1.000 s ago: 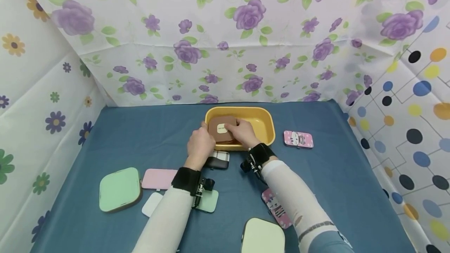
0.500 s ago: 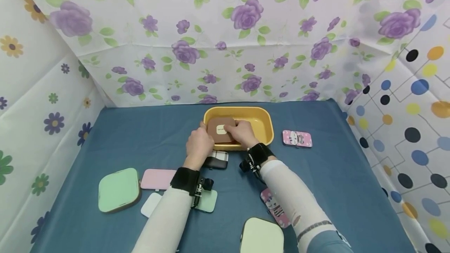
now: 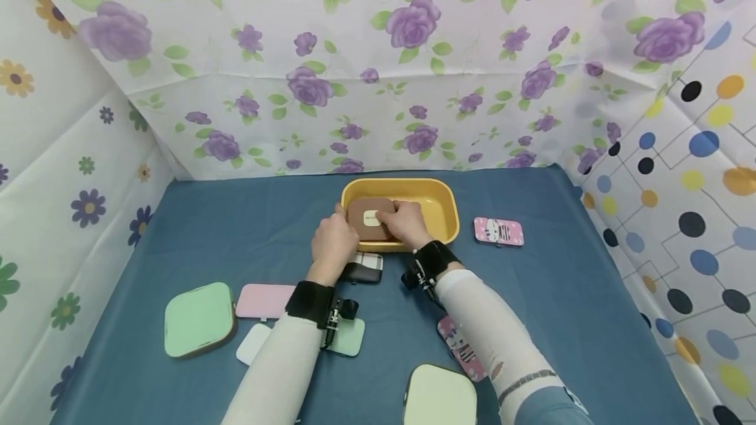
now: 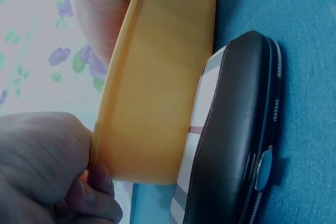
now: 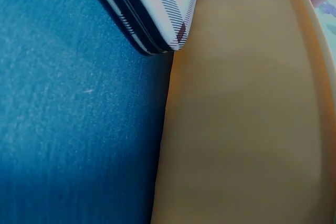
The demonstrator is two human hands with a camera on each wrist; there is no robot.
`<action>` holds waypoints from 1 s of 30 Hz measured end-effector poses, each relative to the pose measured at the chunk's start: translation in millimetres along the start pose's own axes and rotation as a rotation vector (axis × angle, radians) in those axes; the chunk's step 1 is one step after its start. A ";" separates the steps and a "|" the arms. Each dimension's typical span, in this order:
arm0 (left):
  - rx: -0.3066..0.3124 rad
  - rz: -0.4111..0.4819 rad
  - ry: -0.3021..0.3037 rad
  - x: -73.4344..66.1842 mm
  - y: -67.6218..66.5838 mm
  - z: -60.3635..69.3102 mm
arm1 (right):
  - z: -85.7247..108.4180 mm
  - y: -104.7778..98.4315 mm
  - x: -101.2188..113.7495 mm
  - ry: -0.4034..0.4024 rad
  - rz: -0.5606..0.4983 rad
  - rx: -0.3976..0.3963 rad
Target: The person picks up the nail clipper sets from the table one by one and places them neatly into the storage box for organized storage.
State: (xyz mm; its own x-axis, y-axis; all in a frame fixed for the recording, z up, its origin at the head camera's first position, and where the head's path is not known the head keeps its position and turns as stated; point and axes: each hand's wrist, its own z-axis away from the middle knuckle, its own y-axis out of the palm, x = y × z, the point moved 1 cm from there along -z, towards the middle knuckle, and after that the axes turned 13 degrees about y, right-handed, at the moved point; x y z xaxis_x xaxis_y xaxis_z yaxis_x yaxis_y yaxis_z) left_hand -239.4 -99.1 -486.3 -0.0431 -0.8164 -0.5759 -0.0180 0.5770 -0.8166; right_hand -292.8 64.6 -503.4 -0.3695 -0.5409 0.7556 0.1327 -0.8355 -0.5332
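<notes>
A yellow tray (image 3: pixel 444 215) stands at the back of the blue cloth. In its left part lies a brown square case (image 3: pixel 361 218) with a cream label. My left hand (image 3: pixel 335 241) grips the tray's front left rim; in the left wrist view that hand (image 4: pixel 47 166) has its fingers curled at the edge of the tray (image 4: pixel 152 87). My right hand (image 3: pixel 407 223) reaches over the front rim and holds the brown case at its right side, thumb on top. Against the tray's front lies a black and plaid case (image 3: pixel 363 269), also in the right wrist view (image 5: pixel 168 3).
Green case (image 3: pixel 199 319), pink case (image 3: pixel 264 300), white case (image 3: pixel 254 344) and small green case (image 3: pixel 348 337) lie front left. A pale green case (image 3: pixel 441 395) and a pink patterned tin (image 3: pixel 462 348) lie front right, another pink tin (image 3: pixel 499 231) right of the tray.
The head view has shifted very slightly. The brown case has settled a little flatter in the tray under my right hand; my left hand keeps its grip on the rim.
</notes>
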 end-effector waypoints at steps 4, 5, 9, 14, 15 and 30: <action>0.000 0.003 -0.002 0.4 0.1 0.0 | 0.7 -0.1 0.3 -0.006 0.016 -0.012; 0.001 0.005 -0.003 0.5 0.0 0.1 | 1.2 -0.3 0.8 -0.010 0.021 -0.014; 0.001 0.010 -0.008 0.6 -0.6 0.0 | 3.2 -0.9 2.4 -0.019 0.041 -0.017; 0.003 0.004 -0.006 0.4 -0.1 0.1 | 5.2 -1.4 2.9 -0.024 0.059 -0.021; 0.002 0.002 -0.006 0.3 0.0 0.0 | 5.2 -1.3 2.9 -0.024 0.061 -0.021; 0.011 0.027 -0.011 2.5 1.2 -1.0 | 5.0 -2.8 4.3 -0.062 0.117 -0.048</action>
State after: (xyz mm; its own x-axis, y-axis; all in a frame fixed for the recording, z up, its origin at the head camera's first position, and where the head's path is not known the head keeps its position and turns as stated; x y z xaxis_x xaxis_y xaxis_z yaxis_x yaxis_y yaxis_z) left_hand -240.6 -100.4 -488.6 -0.0325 -0.8006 -0.5984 -0.0055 0.5988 -0.8009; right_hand -290.1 64.1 -496.8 -0.2966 -0.6403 0.7085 0.1272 -0.7618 -0.6352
